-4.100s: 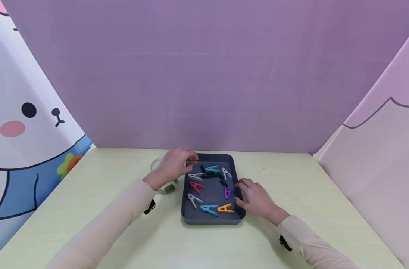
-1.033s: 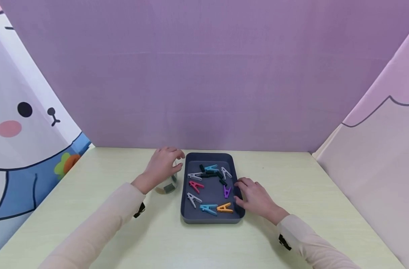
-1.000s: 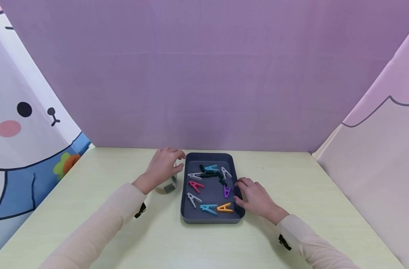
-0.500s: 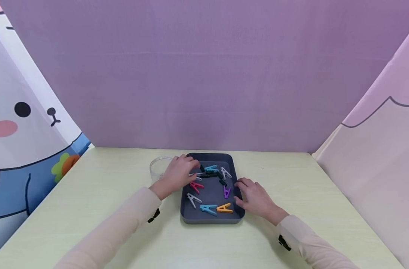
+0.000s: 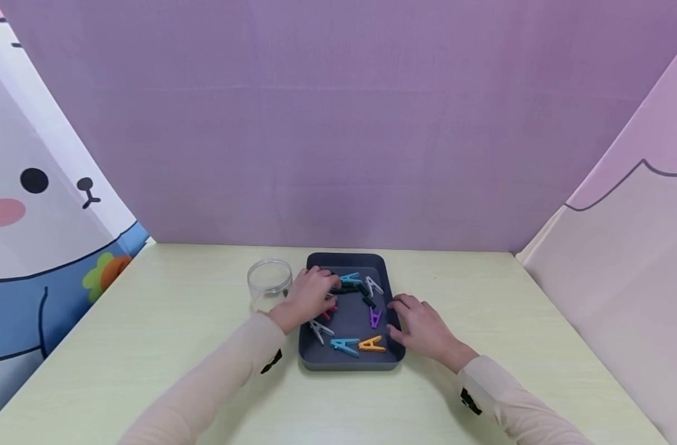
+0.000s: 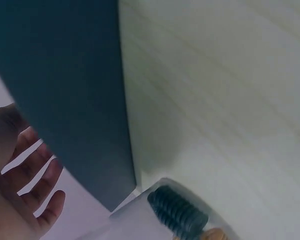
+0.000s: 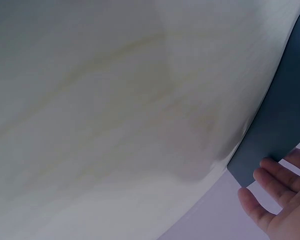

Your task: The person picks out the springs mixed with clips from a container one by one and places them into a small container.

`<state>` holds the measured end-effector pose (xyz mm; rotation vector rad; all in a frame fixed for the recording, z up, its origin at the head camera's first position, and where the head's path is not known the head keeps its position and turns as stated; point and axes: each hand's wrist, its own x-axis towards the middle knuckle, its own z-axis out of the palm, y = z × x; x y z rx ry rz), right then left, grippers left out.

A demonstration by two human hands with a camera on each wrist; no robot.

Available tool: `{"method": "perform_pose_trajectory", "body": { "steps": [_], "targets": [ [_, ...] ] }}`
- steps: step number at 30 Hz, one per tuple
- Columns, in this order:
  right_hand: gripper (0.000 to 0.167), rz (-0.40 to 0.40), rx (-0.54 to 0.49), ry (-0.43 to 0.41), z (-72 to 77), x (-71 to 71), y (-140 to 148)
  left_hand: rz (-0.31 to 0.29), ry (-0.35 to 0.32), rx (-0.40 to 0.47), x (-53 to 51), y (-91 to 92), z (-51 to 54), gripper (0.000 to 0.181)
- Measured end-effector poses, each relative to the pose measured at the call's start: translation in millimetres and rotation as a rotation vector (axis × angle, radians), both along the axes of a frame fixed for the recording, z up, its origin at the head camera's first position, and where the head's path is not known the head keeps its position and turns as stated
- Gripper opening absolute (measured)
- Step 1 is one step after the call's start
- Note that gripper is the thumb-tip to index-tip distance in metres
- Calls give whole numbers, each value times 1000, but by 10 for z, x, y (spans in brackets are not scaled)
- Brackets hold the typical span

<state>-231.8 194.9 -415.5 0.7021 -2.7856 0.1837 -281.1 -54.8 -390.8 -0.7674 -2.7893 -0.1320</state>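
Pale sliver (image 5: 330, 295), maybe a clip, sits in the tray (image 5: 352, 367) between thumb and fingers of the left hand (image 5: 307, 295); mostly covered, so I can't read its long axis. Key relation: sliver in the finger gap, left hand far nearer than right. Red clip (image 5: 326, 316) lies partly hidden just on the near side of that thumb. Black springs (image 5: 346, 289) lie just right of the fingertips, long axis left to right.

Left fingers look loosely bent and apart; I see nothing held, contact unclear. Right hand (image 5: 427, 324) has relaxed, slightly spread fingers at the tray's right rim, gripping no clip.

Rest of tray: 1 grey clip (image 5: 319, 330), 1 orange clip (image 5: 373, 344), 1 purple clip (image 5: 375, 317), others. Clear jar (image 5: 263, 296) stands left of the tray; from the left wrist I get a dark coil (image 6: 177, 212) in it. All on the pale table (image 5: 216, 358).
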Motion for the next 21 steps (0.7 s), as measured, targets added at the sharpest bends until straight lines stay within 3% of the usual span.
{"method": "perform_pose_trajectory", "body": {
  "steps": [21],
  "targets": [
    [43,7,8,17,-22,-6,16,73,-29,-9,-198,120,-158,24]
  ]
}}
